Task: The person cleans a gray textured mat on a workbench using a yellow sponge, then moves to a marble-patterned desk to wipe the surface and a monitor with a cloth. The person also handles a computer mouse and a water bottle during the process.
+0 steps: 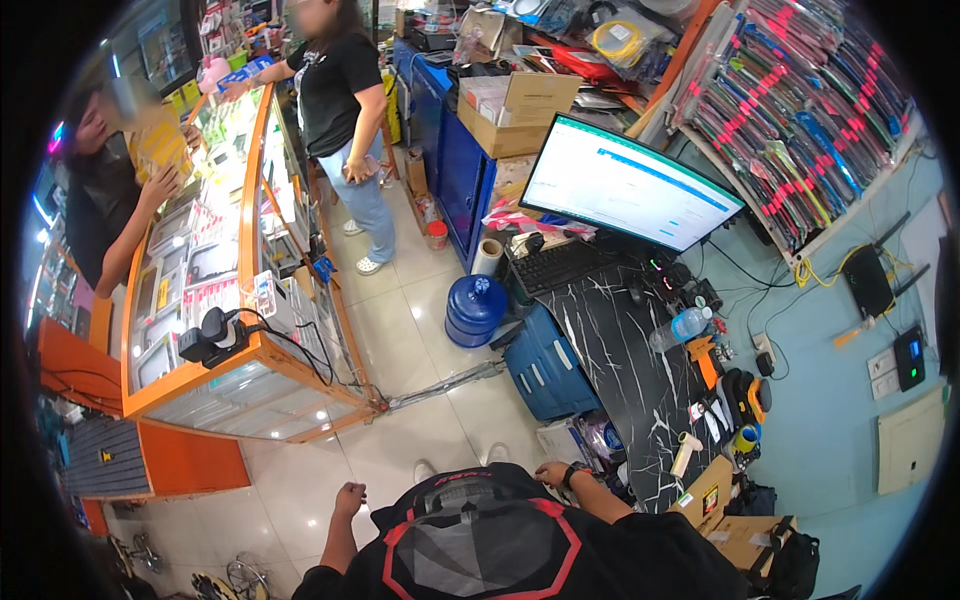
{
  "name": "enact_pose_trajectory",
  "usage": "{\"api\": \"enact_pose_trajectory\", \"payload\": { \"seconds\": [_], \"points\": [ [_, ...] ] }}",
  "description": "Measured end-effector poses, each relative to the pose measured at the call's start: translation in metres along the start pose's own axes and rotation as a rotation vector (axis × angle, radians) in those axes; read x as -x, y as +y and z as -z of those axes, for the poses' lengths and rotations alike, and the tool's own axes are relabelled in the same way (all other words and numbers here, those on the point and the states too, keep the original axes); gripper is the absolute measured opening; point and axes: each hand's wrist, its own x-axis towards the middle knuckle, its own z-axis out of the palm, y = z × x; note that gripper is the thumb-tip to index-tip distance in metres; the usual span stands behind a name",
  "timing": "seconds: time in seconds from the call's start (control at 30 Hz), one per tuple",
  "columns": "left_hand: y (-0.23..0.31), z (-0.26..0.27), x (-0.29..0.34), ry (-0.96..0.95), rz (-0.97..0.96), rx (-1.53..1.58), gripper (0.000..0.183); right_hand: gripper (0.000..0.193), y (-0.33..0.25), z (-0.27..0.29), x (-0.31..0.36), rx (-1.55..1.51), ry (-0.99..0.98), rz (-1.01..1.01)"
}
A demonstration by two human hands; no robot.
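Note:
I stand on a tiled floor [385, 450] with both arms hanging beside my dark shirt, which has red lines. My left hand [349, 498] is loosely curled, with nothing visible in it. It hangs over the tiles near the orange-framed glass display case [300, 425]. My right hand [551, 474], with a dark watch [571, 473] at the wrist, is also loosely curled and shows nothing in it. Nearest to it are a blue plastic drawer unit [545, 365] and the black marble-patterned desk [615, 350]. Neither hand touches the furniture.
A monitor [630, 180], a keyboard [560, 262] and a water bottle [682, 328] stand on the desk. A blue water jug [475, 310] sits on the floor. One person [345, 110] stands beside the case; another [105, 200] behind it holds a yellow package [160, 145].

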Motion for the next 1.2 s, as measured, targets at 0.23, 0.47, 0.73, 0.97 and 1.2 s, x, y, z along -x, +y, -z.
{"api": "enact_pose_trajectory", "payload": {
  "seconds": [0.23,0.47,0.73,0.97,1.2],
  "points": [
    [-0.082,0.005,0.057,0.004,0.311,-0.056,0.037,0.044,0.0,0.053,-0.023,0.345,0.138,0.146],
    [-0.147,-0.036,0.14,0.157,0.499,0.062,0.042,0.04,-0.026,0.085,-0.057,0.066,-0.1,0.002],
    [-0.226,-0.115,0.224,0.298,0.535,0.258,0.032,0.043,-0.127,0.121,-0.108,0.716,-0.276,0.113],
    [-0.312,-0.138,0.229,0.359,0.506,0.46,0.038,0.04,-0.294,0.06,-0.171,0.77,-0.093,0.213],
    [-0.368,-0.036,0.272,0.586,0.517,0.528,0.031,0.043,-0.498,-0.15,-0.153,1.008,-0.225,0.764]
  ]
}}
